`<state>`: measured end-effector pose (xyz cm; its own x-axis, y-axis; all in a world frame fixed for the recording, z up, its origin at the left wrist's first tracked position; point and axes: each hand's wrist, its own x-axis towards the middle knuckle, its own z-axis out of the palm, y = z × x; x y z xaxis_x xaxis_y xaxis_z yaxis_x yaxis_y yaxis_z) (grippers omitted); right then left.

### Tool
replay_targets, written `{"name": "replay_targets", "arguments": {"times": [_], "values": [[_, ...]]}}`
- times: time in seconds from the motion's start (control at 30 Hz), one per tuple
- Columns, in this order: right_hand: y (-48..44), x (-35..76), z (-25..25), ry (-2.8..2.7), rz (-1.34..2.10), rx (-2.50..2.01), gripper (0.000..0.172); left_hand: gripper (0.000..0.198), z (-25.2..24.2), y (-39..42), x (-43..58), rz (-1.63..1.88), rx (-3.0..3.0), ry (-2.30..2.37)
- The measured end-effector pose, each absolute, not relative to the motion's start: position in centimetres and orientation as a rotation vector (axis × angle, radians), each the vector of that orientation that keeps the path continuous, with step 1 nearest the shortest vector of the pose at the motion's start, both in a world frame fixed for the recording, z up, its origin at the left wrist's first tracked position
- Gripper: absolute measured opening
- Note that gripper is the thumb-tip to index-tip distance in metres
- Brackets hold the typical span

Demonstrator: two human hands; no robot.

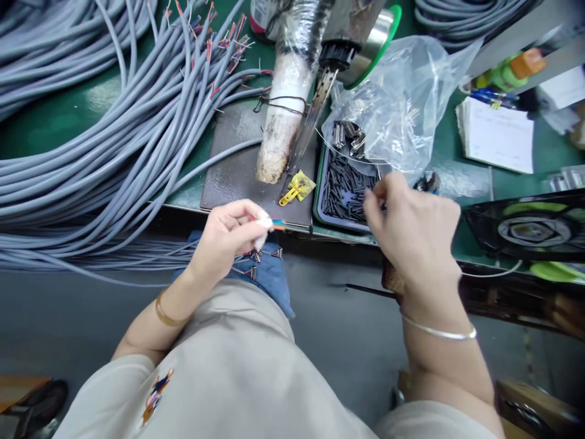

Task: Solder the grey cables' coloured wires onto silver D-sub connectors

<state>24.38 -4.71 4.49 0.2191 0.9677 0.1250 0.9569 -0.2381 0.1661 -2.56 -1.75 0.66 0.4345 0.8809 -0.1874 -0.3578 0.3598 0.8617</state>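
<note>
My left hand (228, 235) is closed in a pinch on the stripped end of a grey cable, whose blue and orange wire tips (278, 225) stick out past my taped fingertip. My right hand (411, 225) reaches over a dark tray (320, 207) of several small black tube pieces (345, 189). Its fingers are curled at the tray's edge, and what they hold is hidden. Both hands hover at the front edge of the green bench.
Thick bundles of grey cables (105, 134) cover the left of the bench. A soldering iron stand (292, 103) sits on a dark plate (233, 171), with a yellow clip (297, 188) beside it. A clear plastic bag (402, 97) and papers (498, 134) lie at right.
</note>
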Motion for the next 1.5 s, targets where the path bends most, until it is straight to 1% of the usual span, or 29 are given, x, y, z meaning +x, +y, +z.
{"name": "replay_targets", "arguments": {"times": [0.03,0.1,0.13,0.23,0.27,0.37,0.4,0.43,0.5,0.6,0.67,0.8,0.9,0.97,1.07,1.17,1.27,1.37,1.5], "values": [[-3.5,25.0,3.8,1.811,0.398,2.401,0.016,0.013,-0.2,-1.5,-2.6,0.904,0.746,0.785],[-1.4,26.4,2.6,1.752,0.463,2.43,0.017,0.014,-1.4,-1.2,-2.8,0.93,0.646,0.841],[-0.5,27.1,2.1,1.803,0.482,2.409,0.017,0.015,-1.7,-1.2,-3.0,0.942,0.628,0.856],[1.4,28.9,0.6,1.781,0.49,2.469,0.008,0.02,-1.8,-1.3,-3.5,0.945,0.635,0.854],[1.9,29.4,0.2,1.798,0.466,2.473,0.011,0.021,-1.7,-1.3,-3.6,0.936,0.639,0.85],[2.6,30.3,-0.4,1.798,0.366,2.472,0.037,0.023,-1.6,-1.5,-3.6,0.92,0.643,0.844],[2.6,30.4,-0.3,1.818,0.354,2.456,0.043,0.024,-1.6,-1.6,-3.6,0.919,0.644,0.841],[2.6,30.5,-0.2,1.859,0.345,2.423,0.045,0.024,-1.6,-1.7,-3.6,0.921,0.646,0.841],[2.6,30.6,0.2,1.931,0.318,2.348,0.042,0.024,-1.7,-1.8,-3.7,0.921,0.655,0.839],[2.5,30.6,0.7,1.895,0.283,2.316,0.039,0.025,-2.0,-2.1,-3.7,0.923,0.667,0.838],[2.3,30.5,0.9,1.886,0.292,2.35,0.037,0.026,-2.1,-2.2,-3.7,0.926,0.674,0.835],[1.2,30.0,1.0,2.139,0.224,2.493,0.022,0.028,-2.1,-2.5,-3.5,0.938,0.697,0.821],[0.5,29.2,1.1,2.196,0.085,2.54,0.022,0.028,-2.1,-2.7,-3.3,0.949,0.722,0.816],[0.4,28.6,1.3,2.135,0.063,2.489,0.02,0.028,-2.1,-2.8,-3.2,0.958,0.738,0.809],[0.6,27.8,1.5,2.084,0.099,2.355,0.01,0.026,-2.3,-3.0,-3.1,0.972,0.776,0.792],[0.9,27.0,1.8,2.052,0.12,2.233,0.005,0.024,-2.5,-3.2,-3.0,0.972,0.814,0.795],[1.2,26.4,2.3,2.014,0.138,2.178,0.004,0.025,-2.4,-3.2,-2.9,0.957,0.8,0.812],[1.1,26.2,2.7,1.992,0.193,2.194,0.01,0.028,-2.0,-3.1,-2.6,0.921,0.733,0.821],[0.2,26.9,3.2,2.012,0.38,2.315,0.015,0.026,-1.5,-2.6,-2.6,0.84,0.611,0.798]]}}
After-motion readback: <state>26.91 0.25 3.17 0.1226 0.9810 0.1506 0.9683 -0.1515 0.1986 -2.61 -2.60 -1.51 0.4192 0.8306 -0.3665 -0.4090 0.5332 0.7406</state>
